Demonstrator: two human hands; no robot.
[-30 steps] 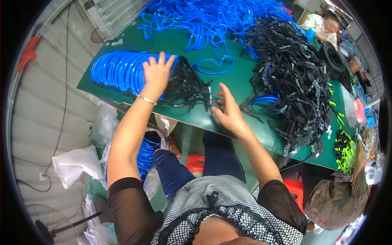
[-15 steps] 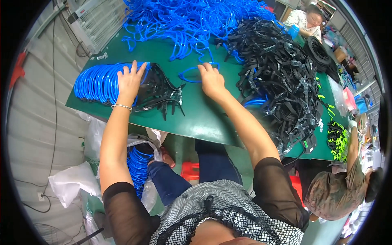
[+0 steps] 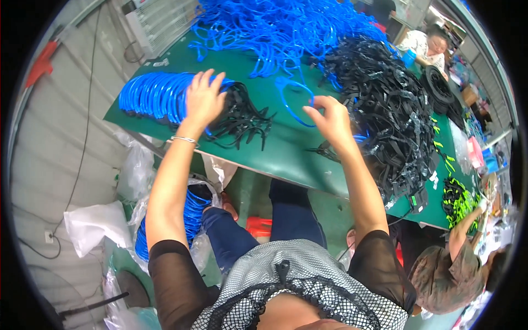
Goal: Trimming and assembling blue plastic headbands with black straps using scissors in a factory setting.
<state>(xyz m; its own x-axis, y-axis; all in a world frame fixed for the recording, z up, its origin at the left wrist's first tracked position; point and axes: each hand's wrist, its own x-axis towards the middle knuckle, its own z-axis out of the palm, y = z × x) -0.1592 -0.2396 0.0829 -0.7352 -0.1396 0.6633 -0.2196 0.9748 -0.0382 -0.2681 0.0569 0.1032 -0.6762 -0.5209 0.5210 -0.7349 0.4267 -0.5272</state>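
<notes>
A glossy blue plastic hoop (image 3: 284, 101) is tilted up off the green table, its right side pinched between the thumb and fingers of my right hand (image 3: 332, 118). To the left lies a packed row of blue hoops (image 3: 151, 94), standing on edge side by side. My left hand (image 3: 204, 99) rests at the row's right end, fingers spread, not wrapped round anything I can see. Black straps (image 3: 242, 113) trail out from that end of the row towards the middle of the table.
A large tangle of blue hoops (image 3: 291, 27) covers the table's far side. Heaped black straps (image 3: 385, 115) lie on the right, with green-and-black pieces (image 3: 459, 201) beyond. Two co-workers sit to the right. Below the table edge, a plastic bag holds more blue hoops (image 3: 201, 214).
My right hand has lifted the blue hoop from lying flat to tilted up and moved right. My left hand still rests by the row's end. The whole view has shifted slightly.
</notes>
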